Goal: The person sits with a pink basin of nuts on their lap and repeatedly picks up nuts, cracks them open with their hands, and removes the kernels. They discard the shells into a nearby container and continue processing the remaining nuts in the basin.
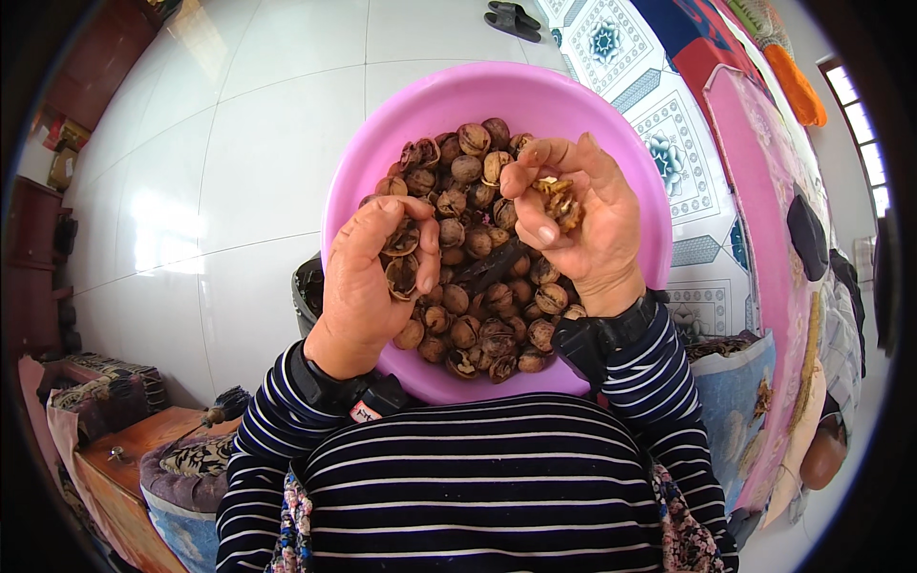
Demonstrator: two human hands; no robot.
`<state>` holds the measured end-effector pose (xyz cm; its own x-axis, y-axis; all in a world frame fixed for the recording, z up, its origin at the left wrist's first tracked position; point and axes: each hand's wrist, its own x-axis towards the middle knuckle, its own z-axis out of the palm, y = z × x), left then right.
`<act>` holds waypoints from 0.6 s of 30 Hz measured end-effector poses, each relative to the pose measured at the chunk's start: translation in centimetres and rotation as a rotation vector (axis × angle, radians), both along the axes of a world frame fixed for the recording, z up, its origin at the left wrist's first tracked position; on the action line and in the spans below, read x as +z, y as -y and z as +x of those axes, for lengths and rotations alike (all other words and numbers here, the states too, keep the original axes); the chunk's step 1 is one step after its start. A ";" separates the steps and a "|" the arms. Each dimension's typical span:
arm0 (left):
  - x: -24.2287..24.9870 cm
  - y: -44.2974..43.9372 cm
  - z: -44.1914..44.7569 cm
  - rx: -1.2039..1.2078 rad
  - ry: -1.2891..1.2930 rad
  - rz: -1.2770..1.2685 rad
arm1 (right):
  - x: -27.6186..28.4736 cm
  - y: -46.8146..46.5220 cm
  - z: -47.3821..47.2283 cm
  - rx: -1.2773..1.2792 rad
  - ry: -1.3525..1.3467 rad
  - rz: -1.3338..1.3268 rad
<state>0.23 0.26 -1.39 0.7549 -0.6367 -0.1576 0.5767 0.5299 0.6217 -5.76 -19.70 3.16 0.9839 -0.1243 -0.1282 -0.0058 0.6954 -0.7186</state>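
A pink plastic basin (423,100) stands before me, holding many brown walnuts (466,331). Over its left side, my left hand (372,279) is closed around cracked walnut shell pieces (402,277), their hollow insides showing. My right hand (584,215) is raised over the right side of the basin, palm up with fingers curled, holding walnut kernel pieces (562,204). Between the hands, a dark, long tool (494,265) lies on the walnuts; its exact kind cannot be told.
A dark container (308,290) stands against the basin's left side. Black slippers (513,20) lie on the tiled floor beyond. At the lower left is a wooden table (125,444); at the right, a blue cloth-lined container (731,394) stands beside a pink-covered edge (766,286).
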 end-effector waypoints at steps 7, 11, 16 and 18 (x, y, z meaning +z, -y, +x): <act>0.0 0.0 -0.1 0.037 -0.001 -0.001 | -2.2 -0.6 0.5 0.048 -0.157 -1.047; 0.0 0.0 -0.1 0.053 -0.017 0.004 | -3.7 -1.9 0.6 0.227 -0.086 -1.507; 0.0 0.0 -0.1 0.057 -0.007 -0.029 | -3.2 -0.1 0.6 0.399 -0.053 -1.407; 0.1 0.0 -0.1 0.070 -0.010 -0.018 | -3.3 0.0 0.6 0.335 -0.073 -1.516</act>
<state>0.12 0.28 -1.32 0.7964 -0.5848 -0.1540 0.5435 0.5804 0.6064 -5.17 -19.68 -0.17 0.9897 0.0390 -0.1380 -0.0723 -0.6957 -0.7147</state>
